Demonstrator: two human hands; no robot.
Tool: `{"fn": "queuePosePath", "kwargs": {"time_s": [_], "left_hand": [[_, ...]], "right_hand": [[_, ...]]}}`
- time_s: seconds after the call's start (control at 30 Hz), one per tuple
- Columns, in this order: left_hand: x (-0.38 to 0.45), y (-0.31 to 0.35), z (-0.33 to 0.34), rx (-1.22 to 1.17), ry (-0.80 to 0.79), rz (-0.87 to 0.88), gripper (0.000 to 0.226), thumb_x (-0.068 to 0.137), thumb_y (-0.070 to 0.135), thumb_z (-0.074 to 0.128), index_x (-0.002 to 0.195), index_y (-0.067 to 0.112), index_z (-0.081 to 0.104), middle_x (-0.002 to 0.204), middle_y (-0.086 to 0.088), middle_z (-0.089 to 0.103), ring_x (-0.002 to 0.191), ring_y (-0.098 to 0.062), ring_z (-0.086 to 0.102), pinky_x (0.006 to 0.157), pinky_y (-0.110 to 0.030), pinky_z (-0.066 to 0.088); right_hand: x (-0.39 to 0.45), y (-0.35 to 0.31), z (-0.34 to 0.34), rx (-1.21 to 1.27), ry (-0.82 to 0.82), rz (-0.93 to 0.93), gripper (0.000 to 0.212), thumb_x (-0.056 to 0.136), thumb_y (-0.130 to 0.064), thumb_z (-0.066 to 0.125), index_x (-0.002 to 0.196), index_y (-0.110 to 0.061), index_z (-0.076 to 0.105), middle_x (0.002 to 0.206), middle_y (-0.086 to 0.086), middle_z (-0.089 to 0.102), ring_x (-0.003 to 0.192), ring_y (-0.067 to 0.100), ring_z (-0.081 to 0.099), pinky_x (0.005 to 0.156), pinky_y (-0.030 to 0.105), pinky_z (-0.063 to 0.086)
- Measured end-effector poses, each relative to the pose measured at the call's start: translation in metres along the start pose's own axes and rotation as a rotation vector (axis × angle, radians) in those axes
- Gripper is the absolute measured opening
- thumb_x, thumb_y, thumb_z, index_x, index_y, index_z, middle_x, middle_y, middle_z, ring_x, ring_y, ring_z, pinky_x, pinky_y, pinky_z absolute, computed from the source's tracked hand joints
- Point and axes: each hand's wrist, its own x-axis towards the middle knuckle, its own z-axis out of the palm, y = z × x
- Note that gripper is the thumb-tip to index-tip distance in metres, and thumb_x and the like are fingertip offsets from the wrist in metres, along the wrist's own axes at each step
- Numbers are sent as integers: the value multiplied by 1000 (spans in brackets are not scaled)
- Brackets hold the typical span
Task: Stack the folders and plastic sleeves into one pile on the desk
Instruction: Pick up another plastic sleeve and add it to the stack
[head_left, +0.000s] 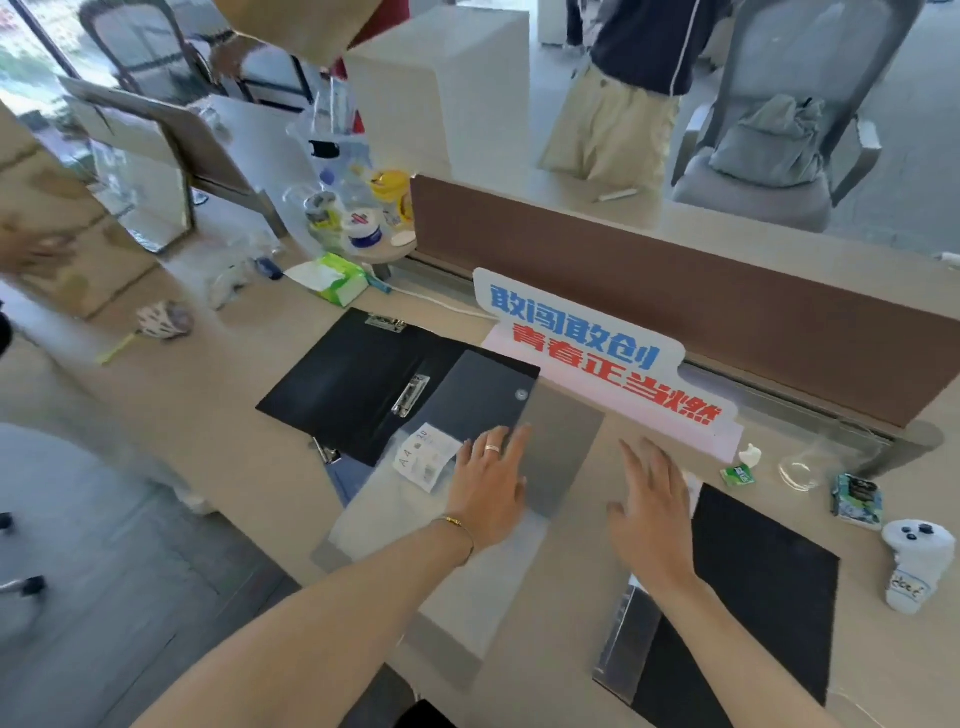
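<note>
A black clip folder (358, 379) lies open on the desk at centre left. Overlapping its right half is a translucent grey plastic sleeve (483, 395) with a white A4 label (427, 456). More clear sleeves (467, 613) spread toward the desk's front edge. A second black folder (758, 597) lies at the right with a clear sleeve (626, 644) along its left side. My left hand (491, 480) rests flat on the grey sleeve, fingers spread. My right hand (652, 506) hovers flat between the two groups, near the right folder's top corner, holding nothing.
A cut-out sign (597, 358) with blue and red characters leans on the brown divider (675, 296). A white controller (917, 561), a small packet (857, 501) and a green wrapper (737, 474) sit at the right. Bottles and a tissue pack (332, 278) crowd the back left. A person stands behind the divider.
</note>
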Motion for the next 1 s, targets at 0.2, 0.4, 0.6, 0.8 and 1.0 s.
{"fn": "queuePosePath", "kwargs": {"time_s": [0.2,0.4,0.6,0.8,1.0], "left_hand": [[-28,-91,-2,-7,-112,-240,74,96,26,49,159,24,10,164,-15,28,150,-35,26,119,-50,31],[-60,-143,17,-187,-300,-479,67,95,22,49,156,25,22,159,-7,29,140,-30,38,104,-42,46],[-69,-166,38,-304,-452,-507,71,92,27,52,156,26,21,152,-4,31,132,-29,43,101,-45,49],[-68,-166,42,-254,-508,-469,79,91,39,55,157,28,14,163,-11,15,142,-33,29,105,-47,46],[-62,-166,40,-273,-613,-458,92,90,50,52,160,33,-4,169,-14,-9,153,-37,5,115,-51,35]], "right_hand": [[28,-59,38,21,-159,-105,74,89,-22,63,153,-29,25,158,3,31,145,25,28,115,43,33],[50,-102,86,24,-366,-129,71,87,-20,61,151,-24,31,155,4,36,142,25,33,114,41,32],[76,-125,124,-68,-536,-142,73,90,-22,56,155,-23,22,163,8,21,147,28,26,118,43,28],[94,-139,152,-160,-697,-83,94,87,-41,65,158,-25,5,166,14,3,152,36,6,122,45,15],[82,-141,164,-240,-730,-97,95,84,-47,67,157,-25,11,167,12,4,153,34,7,123,43,17]]}}
